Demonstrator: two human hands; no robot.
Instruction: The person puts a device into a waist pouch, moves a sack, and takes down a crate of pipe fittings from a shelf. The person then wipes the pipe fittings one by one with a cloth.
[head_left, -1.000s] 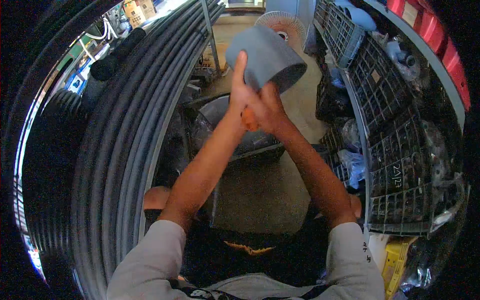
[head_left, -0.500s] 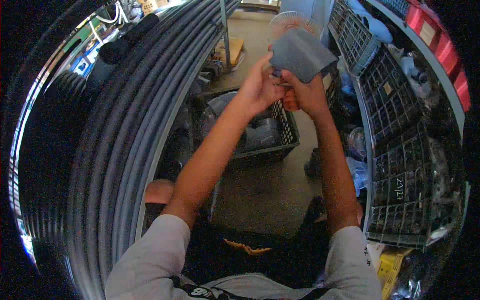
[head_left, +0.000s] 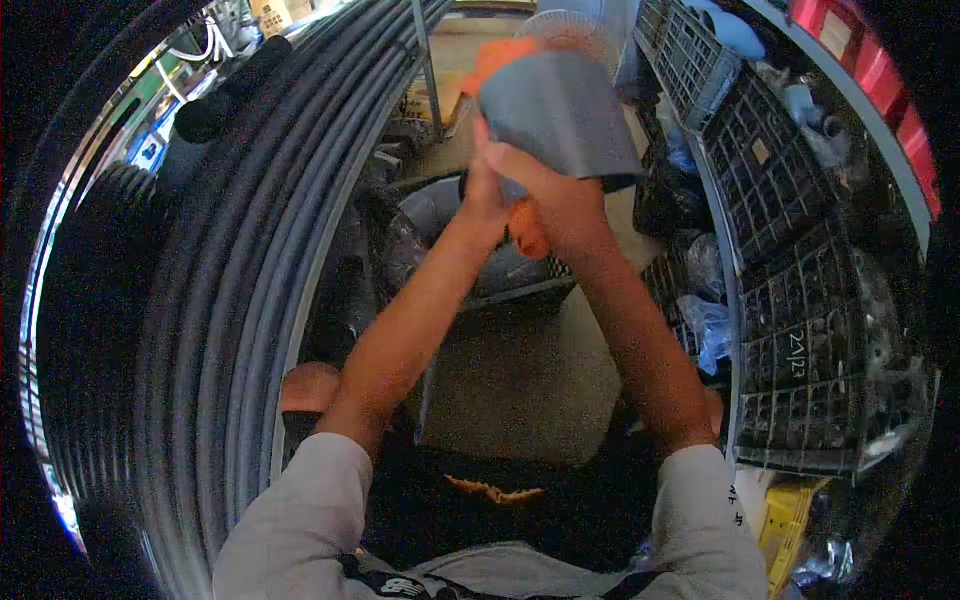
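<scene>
A grey plastic pipe fitting (head_left: 555, 115), short and wide like a cylinder, is held up in front of me, slightly blurred. My right hand (head_left: 560, 205) grips it at its lower left side, thumb along the wall. My left hand (head_left: 483, 195) is against its left end, closed on an orange cloth (head_left: 500, 60) that shows beyond the fitting's upper left edge. A bunched part of the cloth hangs below, between my wrists. The left fingers are partly hidden behind the fitting. Below my hands stands a dark crate (head_left: 520, 300) with grey plastic parts (head_left: 425, 215) in it.
Long dark pipes (head_left: 260, 250) lie on a rack along my left. On the right, shelves hold black crates (head_left: 800, 370), a grey-blue crate (head_left: 690, 60) and plastic bags (head_left: 708, 330). A white fan (head_left: 560, 25) stands behind the fitting; a yellow crate (head_left: 785, 525) is low at right.
Both hands have moved left with the fitting, which has turned so its curved side shows. The orange cloth now shows above its upper left edge. The view has shifted slightly.
</scene>
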